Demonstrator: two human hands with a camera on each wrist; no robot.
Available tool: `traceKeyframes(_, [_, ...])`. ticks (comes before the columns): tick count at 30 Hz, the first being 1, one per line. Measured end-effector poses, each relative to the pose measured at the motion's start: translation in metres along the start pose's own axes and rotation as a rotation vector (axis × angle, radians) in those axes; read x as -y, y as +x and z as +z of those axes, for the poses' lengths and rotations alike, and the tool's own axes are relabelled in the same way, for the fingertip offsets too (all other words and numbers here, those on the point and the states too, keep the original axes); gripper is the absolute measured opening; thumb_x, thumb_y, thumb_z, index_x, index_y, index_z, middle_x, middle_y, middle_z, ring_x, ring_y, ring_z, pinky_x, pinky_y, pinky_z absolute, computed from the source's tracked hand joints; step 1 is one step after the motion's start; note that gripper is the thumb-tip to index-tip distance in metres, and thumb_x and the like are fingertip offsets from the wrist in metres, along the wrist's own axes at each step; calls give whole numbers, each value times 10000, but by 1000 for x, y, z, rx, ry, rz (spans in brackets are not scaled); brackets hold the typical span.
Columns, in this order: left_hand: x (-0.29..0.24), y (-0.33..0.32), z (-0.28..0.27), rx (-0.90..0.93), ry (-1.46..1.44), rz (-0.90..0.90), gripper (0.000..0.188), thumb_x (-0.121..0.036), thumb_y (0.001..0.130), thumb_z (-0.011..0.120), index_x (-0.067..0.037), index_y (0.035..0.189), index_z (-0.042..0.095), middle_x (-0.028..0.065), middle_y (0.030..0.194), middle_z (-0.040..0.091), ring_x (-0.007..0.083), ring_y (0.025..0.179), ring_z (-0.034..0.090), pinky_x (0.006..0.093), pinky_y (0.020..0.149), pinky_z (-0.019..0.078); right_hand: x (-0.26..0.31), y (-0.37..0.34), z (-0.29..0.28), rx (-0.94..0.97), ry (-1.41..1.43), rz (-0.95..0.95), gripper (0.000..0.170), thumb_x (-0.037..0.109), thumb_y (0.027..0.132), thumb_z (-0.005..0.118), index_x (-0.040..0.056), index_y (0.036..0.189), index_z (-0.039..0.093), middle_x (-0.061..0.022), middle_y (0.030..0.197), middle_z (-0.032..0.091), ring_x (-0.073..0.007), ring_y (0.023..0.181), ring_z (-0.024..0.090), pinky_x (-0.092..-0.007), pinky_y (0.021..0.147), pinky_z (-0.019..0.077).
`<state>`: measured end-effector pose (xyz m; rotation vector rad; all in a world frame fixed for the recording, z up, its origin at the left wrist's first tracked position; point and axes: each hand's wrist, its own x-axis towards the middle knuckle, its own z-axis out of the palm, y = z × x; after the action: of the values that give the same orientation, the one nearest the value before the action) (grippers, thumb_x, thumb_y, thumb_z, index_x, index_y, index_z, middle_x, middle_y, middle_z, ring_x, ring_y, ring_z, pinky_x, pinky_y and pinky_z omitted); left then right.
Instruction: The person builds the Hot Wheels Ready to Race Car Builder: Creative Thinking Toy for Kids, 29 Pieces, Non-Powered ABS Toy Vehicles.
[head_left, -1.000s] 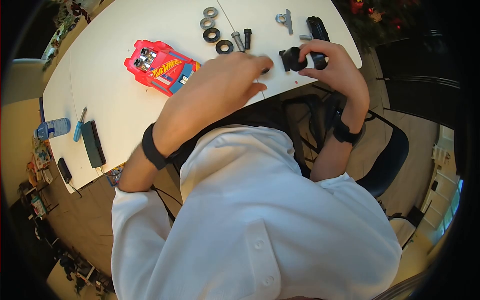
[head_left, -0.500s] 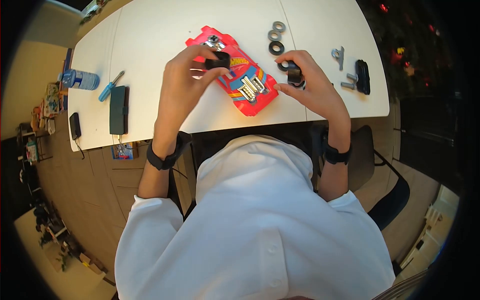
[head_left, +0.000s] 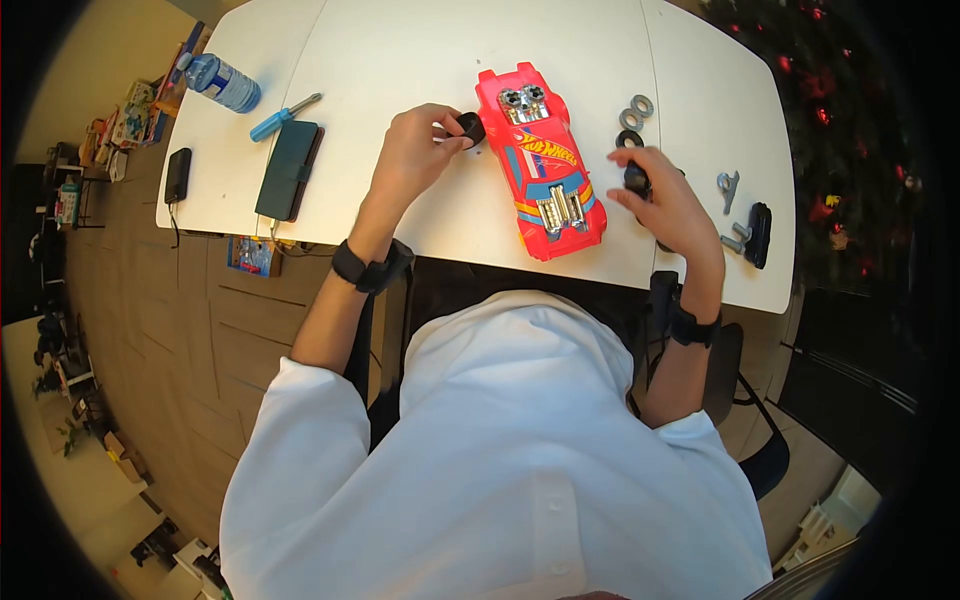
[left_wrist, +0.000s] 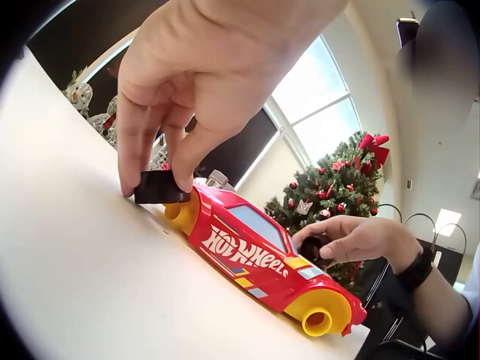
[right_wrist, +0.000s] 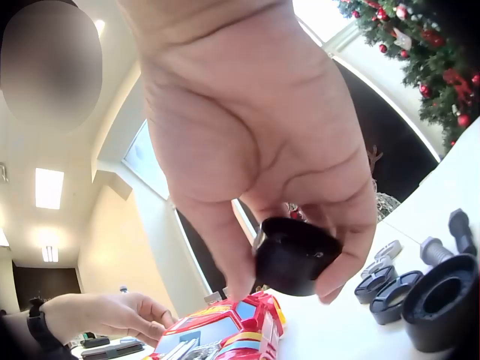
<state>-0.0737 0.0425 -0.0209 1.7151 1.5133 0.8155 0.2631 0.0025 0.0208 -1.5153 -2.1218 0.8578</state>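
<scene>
The left hand (head_left: 412, 152), its fingers pinching a black wheel (left_wrist: 156, 187), has moved from above the red toy car (head_left: 540, 170) to beside its far end, placing that wheel near a yellow hub (left_wrist: 178, 213). The right hand (head_left: 672, 202) grips another black wheel (right_wrist: 291, 262). The car rests upright on the counter (head_left: 400, 50).

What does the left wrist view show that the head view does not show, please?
Only the left wrist view: a bright window and the yellow hub on the car's side.

Only the head view: the bottle, the screwdriver and the dark green case.

Both: the red toy car, the left hand pinching a black wheel, and the right hand holding another black wheel.
</scene>
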Motion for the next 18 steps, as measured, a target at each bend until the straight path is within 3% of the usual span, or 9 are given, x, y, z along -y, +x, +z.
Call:
traceKeyframes(1, [6, 5, 1, -7, 60, 61, 232, -18, 858, 795, 64, 1049, 691, 123, 1027, 761, 222, 901, 761, 308, 750, 576, 7, 11, -2, 19, -44, 140, 466, 46, 893, 756, 105, 1326, 593, -165, 1187, 538, -327, 1062, 624, -392, 915, 514])
traceKeyframes(4, [9, 19, -1, 41, 134, 49, 243, -49, 860, 810, 52, 1059, 714, 122, 994, 754, 227, 890, 761, 310, 741, 574, -6, 42, 14, -52, -75, 54, 526, -26, 896, 730, 148, 1372, 592, -163, 1300, 475, -311, 1158, 584, -365, 975, 517])
traceKeyframes(6, [-2, 17, 2, 26, 112, 34, 232, -68, 862, 816, 45, 1044, 728, 125, 1009, 750, 227, 885, 760, 315, 741, 576, -12, 61, 23, -27, -73, 68, 584, -90, 887, 691, 169, 1401, 590, -187, 1377, 410, -357, 1223, 558, -377, 1019, 513])
traceKeyframes(8, [-7, 21, 1, 4, 100, 33, 223, -87, 864, 823, 39, 1029, 742, 129, 1025, 747, 227, 881, 759, 320, 742, 577, -13, 76, 31, -84, -98, 51, 572, -93, 855, 693, 123, 1378, 608, -204, 1350, 438, -396, 1147, 614, -423, 985, 536])
traceKeyframes(9, [-1, 21, 6, 12, 75, 62, 226, -115, 850, 834, 49, 978, 743, 145, 1024, 743, 237, 838, 746, 334, 721, 575, -20, 82, 38, -160, -91, 11, 553, -84, 828, 721, 105, 1343, 649, -203, 1303, 549, -393, 1188, 603, -423, 965, 544])
traceKeyframes(10, [0, 19, 8, 22, 47, 88, 242, -142, 837, 844, 59, 927, 745, 160, 1022, 738, 248, 796, 733, 347, 700, 573, -22, 85, 40, -166, -88, 12, 553, -84, 828, 721, 105, 1343, 649, -203, 1303, 549, -393, 1188, 603, -423, 965, 544])
traceKeyframes(13, [4, 18, 10, 31, 58, 137, 230, -132, 867, 815, 44, 1006, 769, 171, 1028, 729, 249, 821, 736, 348, 707, 575, -27, 90, 46, -183, -251, 9, 588, -88, 865, 711, 103, 1408, 595, -153, 1294, 634, -309, 1185, 618, -385, 966, 541])
traceKeyframes(15, [7, 19, 13, 23, 55, 160, 226, -128, 879, 803, 42, 1026, 772, 180, 1033, 724, 251, 831, 736, 348, 710, 577, -26, 93, 49, -172, 0, 112, 545, -79, 860, 722, 70, 1375, 625, -151, 1204, 708, -291, 1050, 681, -376, 909, 560])
traceKeyframes(18, [12, 22, 18, 10, 13, 147, 227, -117, 902, 780, 26, 1079, 775, 185, 1044, 721, 246, 855, 739, 351, 715, 578, -20, 90, 45, -133, 102, 206, 496, -85, 865, 711, 50, 1339, 654, -145, 1170, 723, -262, 954, 702, -368, 880, 566])
